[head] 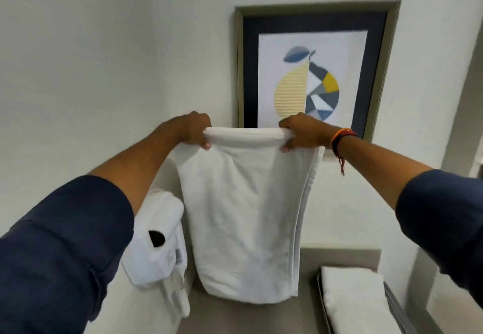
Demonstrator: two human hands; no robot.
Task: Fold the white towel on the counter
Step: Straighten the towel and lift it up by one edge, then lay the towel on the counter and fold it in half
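The white towel point(245, 213) hangs in the air in front of me, doubled over lengthwise with several layered edges showing down its right side. My left hand point(194, 131) grips its top left corner. My right hand point(303, 132) grips its top right corner, with a red thread band on that wrist. The towel's folded bottom end hangs just above, or brushes, the grey counter point(243, 318). Both arms are stretched forward at about chest height.
A white wall-mounted hair dryer unit point(156, 239) sits left of the towel, with white cloth hanging below it. A folded white towel point(352, 299) lies in a tray on the counter at right. A framed pear picture point(313, 72) hangs on the wall behind.
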